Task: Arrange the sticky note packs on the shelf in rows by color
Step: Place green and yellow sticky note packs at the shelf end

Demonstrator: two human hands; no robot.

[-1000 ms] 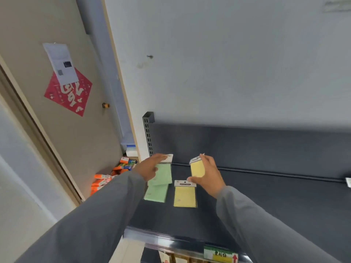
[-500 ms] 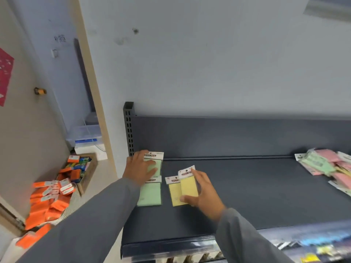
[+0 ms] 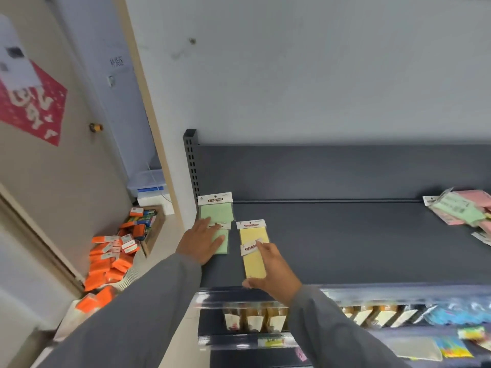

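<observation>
Two green sticky note packs lie in a column at the left end of the dark grey shelf (image 3: 345, 243): a back green pack (image 3: 216, 209) and a front green pack (image 3: 222, 244). My left hand (image 3: 202, 243) rests flat on the front one with straight fingers. Beside them to the right lies a back yellow pack (image 3: 252, 232). In front of it, overlapping its lower edge, is a second yellow pack (image 3: 254, 264), which my right hand (image 3: 271, 272) grips between fingers at its header and thumb at its near end. A mixed pile of pink and green packs (image 3: 462, 208) sits at the shelf's right end.
The shelf's upright post (image 3: 190, 160) stands just behind the green packs. A lower shelf (image 3: 372, 317) holds hanging goods. On the floor to the left are several orange packs (image 3: 111, 258), a cardboard box (image 3: 150, 227) and a plastic bin (image 3: 148, 181).
My right hand has brought the yellow pack down and nearer, in front of the other yellow pack. My left hand has slid from the back green pack onto the front one.
</observation>
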